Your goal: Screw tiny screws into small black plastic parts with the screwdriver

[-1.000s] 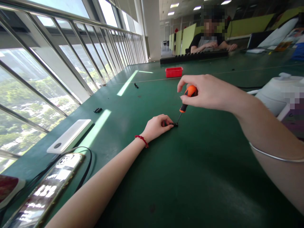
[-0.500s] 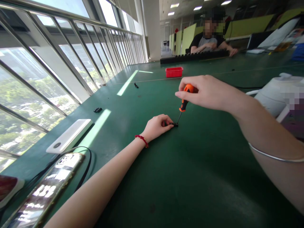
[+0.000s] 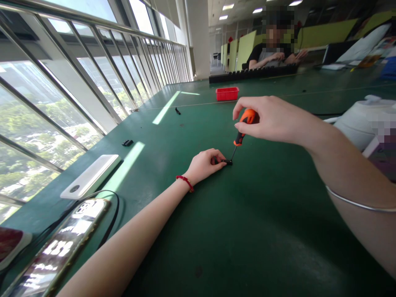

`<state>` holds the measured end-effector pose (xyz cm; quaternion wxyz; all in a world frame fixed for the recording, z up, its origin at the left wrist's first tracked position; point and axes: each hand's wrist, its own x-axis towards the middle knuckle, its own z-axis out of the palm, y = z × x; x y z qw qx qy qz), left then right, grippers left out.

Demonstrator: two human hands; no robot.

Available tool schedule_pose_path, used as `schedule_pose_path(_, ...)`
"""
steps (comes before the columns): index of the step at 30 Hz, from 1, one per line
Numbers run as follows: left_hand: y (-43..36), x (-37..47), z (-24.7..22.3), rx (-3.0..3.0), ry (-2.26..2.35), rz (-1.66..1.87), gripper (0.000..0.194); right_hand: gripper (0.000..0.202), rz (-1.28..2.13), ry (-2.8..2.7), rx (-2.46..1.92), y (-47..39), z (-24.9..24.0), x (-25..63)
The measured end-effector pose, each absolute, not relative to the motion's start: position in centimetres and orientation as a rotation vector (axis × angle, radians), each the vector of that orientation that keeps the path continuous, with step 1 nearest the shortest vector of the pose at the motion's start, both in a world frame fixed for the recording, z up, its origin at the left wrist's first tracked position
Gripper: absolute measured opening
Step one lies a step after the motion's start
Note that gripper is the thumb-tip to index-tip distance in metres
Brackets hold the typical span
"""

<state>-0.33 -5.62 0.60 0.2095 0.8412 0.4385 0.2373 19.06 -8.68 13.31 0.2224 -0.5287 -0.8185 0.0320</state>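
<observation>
My left hand [image 3: 206, 165] rests on the green table [image 3: 247, 231], its fingertips pinching a small black part [image 3: 227, 162] against the surface. My right hand [image 3: 262, 117] is raised above and to the right, with thumb and fingers around the handle of an orange and black screwdriver [image 3: 239, 138]. The screwdriver leans to the right at its top, and its tip meets the right end of the black part. Fine detail of the part is too small to tell.
A red tray [image 3: 227, 94] stands beyond my hands. Small black pieces [image 3: 127, 142] [image 3: 177, 111], a white power bank [image 3: 91, 176] and a phone [image 3: 62, 247] with cables lie left. A white pot [image 3: 359, 123] is right. A person [image 3: 272, 53] sits behind a black rack [image 3: 253, 74].
My right hand has shifted slightly right and its fingers have moved around the handle; the screwdriver tilts more. The person's hand at the back has lifted. My left hand has stayed put.
</observation>
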Motion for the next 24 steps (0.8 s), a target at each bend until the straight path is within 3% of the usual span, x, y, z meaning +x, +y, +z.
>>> schedule_pose_path(7, -5.62, -0.33, 0.55, 2.34, 1.218, 0.674, 0.017, 0.028, 0.106, -2.255, -1.44, -8.75, 13.16, 18.87)
schedule_pose_path(15, -5.63, -0.32, 0.52, 2.345, 1.215, 0.675, 0.017, 0.018, 0.116, -2.262, -1.418, -8.63, 13.11, 18.85)
schedule_pose_path(18, -5.62, -0.31, 0.5, 2.342, 1.215, 0.679, 0.017, 0.027, 0.127, -2.265, -1.441, -8.7, 13.12, 18.86)
schedule_pose_path(22, -5.6, -0.3, 0.52, 2.338, 1.219, 0.668, 0.017, 0.019, 0.096, -2.245, -1.451, -8.66, 13.06, 18.88)
schedule_pose_path(24, -5.59, -0.29, 0.54, 2.339, 1.218, 0.666, 0.017, 0.024, 0.086, -2.234, -1.456, -8.59, 13.01, 18.89)
